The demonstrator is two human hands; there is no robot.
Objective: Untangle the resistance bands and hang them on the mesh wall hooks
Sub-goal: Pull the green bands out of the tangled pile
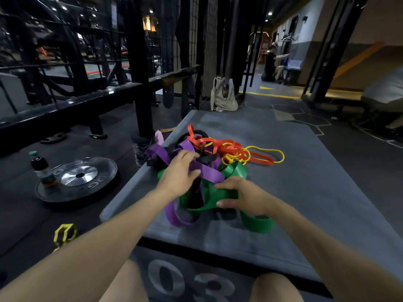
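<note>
We sit at the near end of a grey mat [305,182] with the knotted pile of resistance bands [209,166] heaped in front of us on it, low and close so both hands can work it. Our left hand [177,174] closes on a purple band [207,171] and lifts it off the heap; our right hand [244,198] pinches a fold of the wide green band [218,196], probably to pin it down while the purple one is drawn free. Red band [220,144] and yellow band [237,156] coils lie tangled at the far side, untouched.

How the bands thread through one another under our hands is hidden, and dark straps in the middle are hard to separate. The mesh wall [207,46] stands beyond the mat; we cannot make out any hooks on it.
</note>
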